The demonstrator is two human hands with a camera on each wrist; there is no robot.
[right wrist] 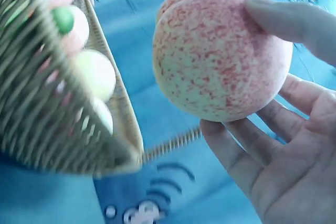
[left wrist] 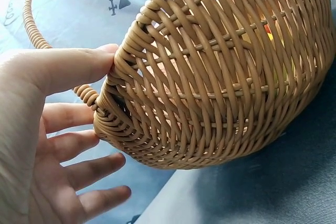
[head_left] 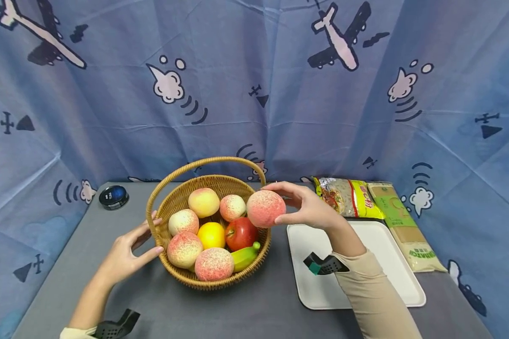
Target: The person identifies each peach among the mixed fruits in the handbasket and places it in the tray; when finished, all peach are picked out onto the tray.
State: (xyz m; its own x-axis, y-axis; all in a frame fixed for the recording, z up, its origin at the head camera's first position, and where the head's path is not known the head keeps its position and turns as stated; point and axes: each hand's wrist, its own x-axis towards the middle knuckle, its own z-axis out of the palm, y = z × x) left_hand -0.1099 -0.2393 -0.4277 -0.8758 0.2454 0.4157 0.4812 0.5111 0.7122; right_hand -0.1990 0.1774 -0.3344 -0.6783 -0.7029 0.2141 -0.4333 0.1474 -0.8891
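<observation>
A pink peach [head_left: 266, 208] is held in the right hand [head_left: 309, 209], above the right rim of a wicker basket [head_left: 226, 182]. In the right wrist view, the thumb lies on one side of the peach [right wrist: 223, 51] and the fingers support the other. At the basket's left side, the left hand [head_left: 125, 252] pinches the rim by the base of the arched handle, its lower fingers spread. Inside the basket lie several more peaches [head_left: 214, 264], a red apple [head_left: 241, 234], a yellow round fruit [head_left: 212, 235] and a green-yellow banana [head_left: 245, 257].
A white tray [head_left: 299, 282] lies on the grey table to the right. Behind and beside it are a yellow-and-clear food packet [head_left: 348, 197] and a long green-and-tan packet [head_left: 400, 226]. A round dark tin [head_left: 113, 197] stands at the back left. A patterned curtain [head_left: 254, 84] hangs behind.
</observation>
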